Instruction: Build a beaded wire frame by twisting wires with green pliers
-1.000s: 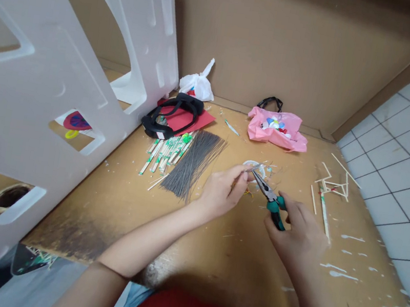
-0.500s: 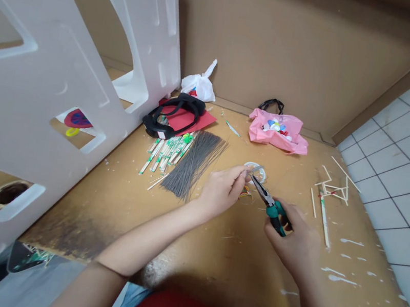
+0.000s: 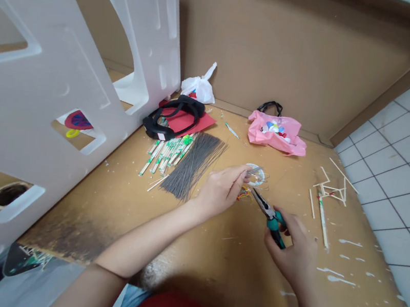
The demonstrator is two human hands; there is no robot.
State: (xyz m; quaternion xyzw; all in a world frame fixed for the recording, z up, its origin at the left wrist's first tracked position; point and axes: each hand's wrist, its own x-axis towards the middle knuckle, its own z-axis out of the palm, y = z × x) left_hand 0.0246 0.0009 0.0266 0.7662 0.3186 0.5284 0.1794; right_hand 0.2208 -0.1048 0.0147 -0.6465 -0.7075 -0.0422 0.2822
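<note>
My left hand point(image 3: 222, 190) pinches a thin wire end point(image 3: 254, 170) just above a small coil of wire point(image 3: 256, 176) lying on the wooden table point(image 3: 236, 252). My right hand point(image 3: 293, 245) grips green-handled needle-nose pliers point(image 3: 269, 214). Their jaws point up and left toward the left fingers and sit a little apart from the wire. A small tangle of coloured wire point(image 3: 244, 193) lies beneath the left fingertips.
A fan of grey wires point(image 3: 193, 164) and green-and-white sticks point(image 3: 166, 152) lie left of my hands. Behind are a black strap point(image 3: 170, 113) on red paper, a white bag point(image 3: 199, 87) and a pink bag point(image 3: 276, 132). Loose sticks point(image 3: 329, 194) lie right. A white foam panel point(image 3: 58, 73) stands left.
The pliers have drawn back down and to the right, away from the wire in my left fingers. My left hand has stayed almost where it was.
</note>
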